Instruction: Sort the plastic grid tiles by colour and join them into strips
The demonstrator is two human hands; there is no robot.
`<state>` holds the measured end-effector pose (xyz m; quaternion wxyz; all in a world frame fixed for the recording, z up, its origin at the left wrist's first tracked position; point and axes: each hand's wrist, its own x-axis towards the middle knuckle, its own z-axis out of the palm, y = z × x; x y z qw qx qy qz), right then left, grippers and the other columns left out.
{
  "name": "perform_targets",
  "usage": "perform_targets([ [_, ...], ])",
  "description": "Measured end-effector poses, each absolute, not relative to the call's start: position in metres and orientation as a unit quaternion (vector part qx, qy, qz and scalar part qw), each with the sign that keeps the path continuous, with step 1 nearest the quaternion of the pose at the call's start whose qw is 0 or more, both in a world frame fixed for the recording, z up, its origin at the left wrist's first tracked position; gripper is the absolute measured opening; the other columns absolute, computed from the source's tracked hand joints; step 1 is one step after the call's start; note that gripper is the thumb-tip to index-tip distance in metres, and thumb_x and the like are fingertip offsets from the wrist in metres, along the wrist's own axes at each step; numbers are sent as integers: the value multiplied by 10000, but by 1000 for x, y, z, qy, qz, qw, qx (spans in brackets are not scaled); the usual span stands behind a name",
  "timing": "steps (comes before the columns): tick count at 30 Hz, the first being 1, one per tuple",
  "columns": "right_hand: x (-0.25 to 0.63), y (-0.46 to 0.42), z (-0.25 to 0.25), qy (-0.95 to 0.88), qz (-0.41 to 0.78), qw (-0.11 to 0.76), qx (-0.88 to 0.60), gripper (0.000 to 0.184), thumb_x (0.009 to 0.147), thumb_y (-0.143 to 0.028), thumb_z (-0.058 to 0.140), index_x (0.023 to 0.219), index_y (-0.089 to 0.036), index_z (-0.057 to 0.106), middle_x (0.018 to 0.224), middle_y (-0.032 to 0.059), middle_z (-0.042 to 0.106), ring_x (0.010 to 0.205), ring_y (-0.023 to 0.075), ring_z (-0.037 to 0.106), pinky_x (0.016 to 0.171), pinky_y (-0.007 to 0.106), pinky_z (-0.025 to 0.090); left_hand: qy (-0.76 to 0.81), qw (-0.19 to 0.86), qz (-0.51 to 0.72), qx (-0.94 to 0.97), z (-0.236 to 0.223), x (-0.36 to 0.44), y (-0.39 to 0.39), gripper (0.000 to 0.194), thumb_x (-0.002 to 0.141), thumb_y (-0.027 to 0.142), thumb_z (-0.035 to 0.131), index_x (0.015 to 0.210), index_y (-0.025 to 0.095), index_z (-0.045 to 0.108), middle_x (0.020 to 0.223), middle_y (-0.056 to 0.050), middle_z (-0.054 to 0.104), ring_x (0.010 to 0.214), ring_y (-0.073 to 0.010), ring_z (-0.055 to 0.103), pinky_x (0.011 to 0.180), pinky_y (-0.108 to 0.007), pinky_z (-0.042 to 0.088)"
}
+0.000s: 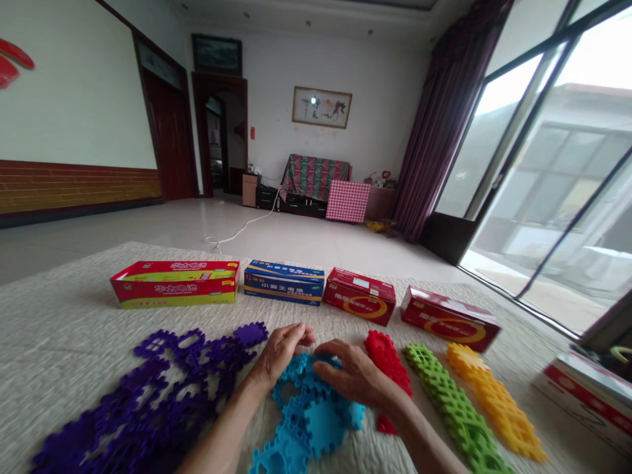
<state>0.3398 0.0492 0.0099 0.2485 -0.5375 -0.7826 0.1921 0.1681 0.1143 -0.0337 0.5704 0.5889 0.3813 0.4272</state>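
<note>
A person's bare hands meet over a heap of bright-blue plastic interlocking pieces with notched edges [323, 424], spread at the center of a cream, quilted-looking mat [59, 316]. The left hand [284, 349] bends its fingers close together at the far edge of the heap; whether anything is pinched there cannot be told. The right hand [348, 368] lies over the heap with its thumb parted from its fingers in a loose, narrow arch, its grip on any piece likewise unclear. The hands' closeness suggests that both are attending to the same small patch of blue. Around them, color seems to decide the layout: dark-purple, notched plastic pieces [74, 438] sprawl in a wide, loose cluster to the left, while bright-red plastic pieces [388, 362], partly hidden by the right forearm, lie just right of the blue. Farther right, lime-green latticed plastic pieces [449, 395] and orange-yellow notched plastic pieces [498, 401] run in slim bands, apparently spaced to keep the shades apart. Beyond the pieces, a long red-and-lime printed box [172, 288], a blue printed box [284, 289] and two dark-red printed boxes [360, 296] form a row, seemingly set back to leave the near mat for the pieces. A white-and-red box [587, 395] sits at the right edge.
</note>
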Motion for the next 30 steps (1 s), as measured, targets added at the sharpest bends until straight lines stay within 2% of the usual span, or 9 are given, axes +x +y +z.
perform_targets([
  [5,343,49,12,-780,227,266,-520,231,870,-303,530,1012,-312,711,988,10,730,893,189,672,760,263,522,418,580,471,516,-40,155,126,561,820,590,476,1074,120,649,1006,-140,729,953,-236,686,796,-337,517],
  [11,345,52,11,-776,254,279,-506,264,902,-280,468,979,-314,719,977,-3,736,893,175,680,755,246,528,543,432,543,473,-45,140,139,436,813,513,479,930,145,682,963,-127,734,986,-251,672,846,-360,515],
  [13,348,53,12,-776,247,283,-507,284,907,-262,445,961,-311,719,950,-19,741,863,165,685,769,252,531,554,415,547,471,-41,142,138,412,820,488,462,907,153,685,958,-118,735,977,-242,675,827,-345,520],
  [17,359,56,15,-764,209,308,-527,298,898,-227,431,970,-266,718,938,2,749,836,167,692,742,269,540,509,431,517,536,-35,154,135,437,806,495,467,956,152,692,899,-102,743,881,-232,696,700,-303,532],
  [21,373,65,17,-748,180,331,-547,272,832,-183,497,986,-213,720,935,43,749,812,180,691,717,288,542,476,376,451,655,-39,164,141,342,773,437,515,846,177,725,713,-50,729,696,-202,684,674,-283,516],
  [25,374,74,21,-766,172,297,-544,302,743,-126,548,970,-217,725,927,29,745,806,177,677,701,279,528,449,378,455,669,-46,165,149,361,789,427,505,915,168,722,665,-27,710,641,-177,658,653,-260,509],
  [30,357,80,21,-817,164,213,-510,356,696,-142,610,1015,-261,717,977,11,731,866,187,658,779,288,504,448,371,457,672,-49,164,151,379,800,419,495,957,154,715,652,-28,703,624,-176,653,631,-257,506],
])
